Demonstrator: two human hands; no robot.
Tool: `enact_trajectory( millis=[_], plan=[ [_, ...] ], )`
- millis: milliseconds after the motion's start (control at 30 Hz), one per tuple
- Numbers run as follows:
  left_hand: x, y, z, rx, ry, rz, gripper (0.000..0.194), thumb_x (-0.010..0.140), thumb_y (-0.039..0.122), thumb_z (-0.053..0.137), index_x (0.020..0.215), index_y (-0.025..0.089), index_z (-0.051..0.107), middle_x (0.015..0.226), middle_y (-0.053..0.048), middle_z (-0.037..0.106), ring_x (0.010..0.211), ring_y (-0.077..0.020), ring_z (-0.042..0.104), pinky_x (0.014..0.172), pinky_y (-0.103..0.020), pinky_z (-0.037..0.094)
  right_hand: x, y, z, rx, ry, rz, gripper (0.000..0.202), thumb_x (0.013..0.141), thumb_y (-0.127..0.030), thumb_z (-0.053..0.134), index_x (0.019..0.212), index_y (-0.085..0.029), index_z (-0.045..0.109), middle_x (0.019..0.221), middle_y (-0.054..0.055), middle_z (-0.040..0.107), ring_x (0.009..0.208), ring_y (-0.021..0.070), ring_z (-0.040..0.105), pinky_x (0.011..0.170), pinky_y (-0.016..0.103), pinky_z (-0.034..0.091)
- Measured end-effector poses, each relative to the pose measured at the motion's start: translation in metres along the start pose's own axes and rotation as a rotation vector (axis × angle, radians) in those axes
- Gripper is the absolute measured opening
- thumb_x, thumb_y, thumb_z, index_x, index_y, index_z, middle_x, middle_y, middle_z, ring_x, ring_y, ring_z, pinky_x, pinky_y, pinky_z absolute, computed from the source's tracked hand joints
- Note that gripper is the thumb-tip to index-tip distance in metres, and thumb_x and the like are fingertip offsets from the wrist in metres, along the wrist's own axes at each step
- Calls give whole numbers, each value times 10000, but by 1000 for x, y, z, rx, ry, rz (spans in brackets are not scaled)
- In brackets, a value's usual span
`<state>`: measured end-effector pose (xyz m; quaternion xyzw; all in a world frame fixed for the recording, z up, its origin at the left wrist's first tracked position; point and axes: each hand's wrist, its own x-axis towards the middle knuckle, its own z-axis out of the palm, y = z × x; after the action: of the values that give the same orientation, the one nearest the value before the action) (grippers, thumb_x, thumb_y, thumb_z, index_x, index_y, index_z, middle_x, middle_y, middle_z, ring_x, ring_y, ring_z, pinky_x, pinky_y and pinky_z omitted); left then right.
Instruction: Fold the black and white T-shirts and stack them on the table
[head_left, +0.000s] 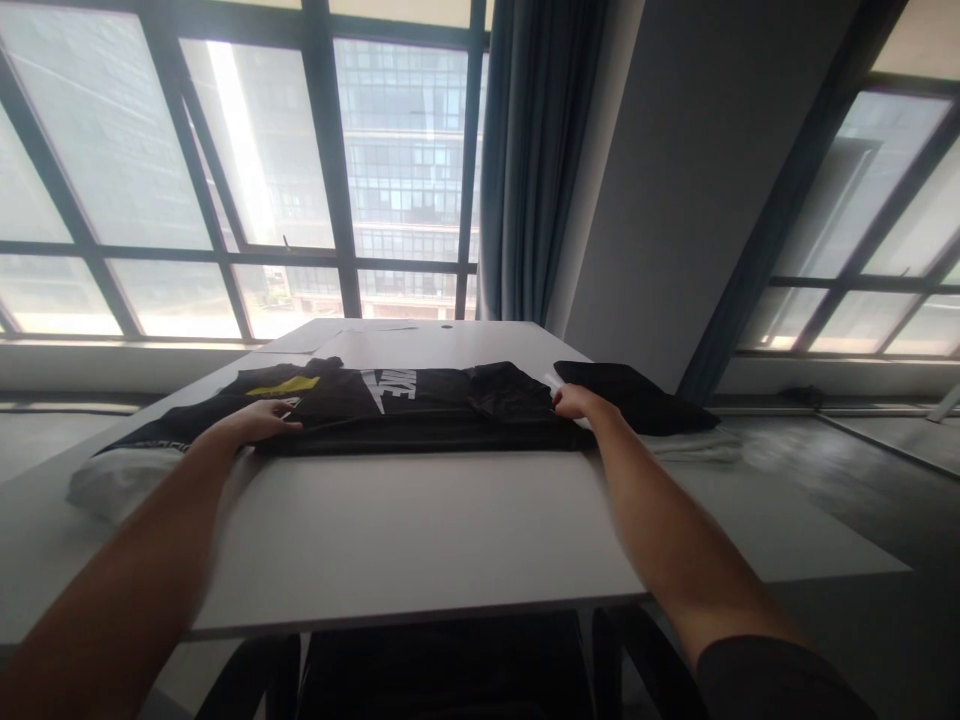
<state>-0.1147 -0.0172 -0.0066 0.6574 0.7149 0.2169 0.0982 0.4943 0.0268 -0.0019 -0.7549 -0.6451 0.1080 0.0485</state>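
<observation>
A black T-shirt (427, 410) with a white Nike print lies folded into a wide strip across the white table. My left hand (262, 420) rests at its left end, with thumb and fingers apart on the fabric. At the opposite end, the fingers of my right hand (577, 402) are closed on the shirt's edge. A small white piece shows beside those fingers; what it is cannot be made out. Left of the shirt, partly behind my left forearm, is another dark garment (232, 388) with a yellow patch.
Folded black clothing (637, 395) lies on the right, over pale cloth (694, 445). Clear plastic (124, 480) sits at the left. The white table (427, 540) extends toward the windows, with thin sheets at its far end. A black chair (446, 665) stands at the near edge.
</observation>
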Motion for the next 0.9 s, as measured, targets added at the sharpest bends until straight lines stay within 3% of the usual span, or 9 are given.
enact_trajectory(
  millis=[100, 200, 467, 667, 800, 900],
  plan=[
    [5, 5, 10, 49, 65, -38, 514, 724, 437, 700, 1099, 85, 704, 1042, -155, 738, 979, -320, 688, 885, -352, 513, 1, -13, 12, 47, 161, -137, 443, 812, -336, 688, 1226, -177, 659, 1216, 115, 684, 1138, 258, 639, 971, 315, 481],
    [8, 5, 17, 40, 83, -30, 479, 738, 400, 667, 1110, 104, 724, 1033, -159, 741, 978, -320, 695, 898, -364, 508, 3, -22, 26, 116, 208, -167, 525, 823, -337, 694, 1304, -144, 608, 1161, 117, 703, 1086, 231, 656, 957, 286, 478],
    [10, -18, 14, -97, 152, 12, 416, 719, 377, 674, 1075, 179, 758, 1096, -94, 755, 1094, -282, 669, 992, -342, 488, 10, -19, 29, 221, 327, -235, 273, 856, -207, 599, 1085, -195, 748, 1079, 56, 734, 1010, 182, 667, 919, 241, 476],
    [14, -14, 19, 15, 89, 16, 393, 720, 297, 683, 1084, 170, 762, 1143, -99, 744, 1127, -292, 657, 1028, -360, 470, 3, -22, 32, 53, 255, -167, 292, 866, -192, 569, 1080, -184, 767, 1133, 79, 731, 1078, 217, 659, 950, 259, 471],
    [14, -9, 15, 148, 64, 21, 470, 790, 322, 624, 1219, 148, 709, 1217, -106, 712, 1181, -272, 629, 1035, -323, 457, -2, -29, 33, -26, 360, -237, 346, 928, -267, 522, 1194, -163, 718, 1287, 100, 655, 1187, 213, 603, 1022, 254, 425],
    [12, -7, 11, 252, 30, -6, 536, 785, 376, 640, 1271, 153, 682, 1233, -125, 697, 1149, -319, 638, 994, -366, 487, -7, -36, 32, -133, 366, -193, 385, 926, -332, 546, 1244, -164, 682, 1358, 128, 597, 1220, 269, 573, 1029, 346, 434]
  ],
)
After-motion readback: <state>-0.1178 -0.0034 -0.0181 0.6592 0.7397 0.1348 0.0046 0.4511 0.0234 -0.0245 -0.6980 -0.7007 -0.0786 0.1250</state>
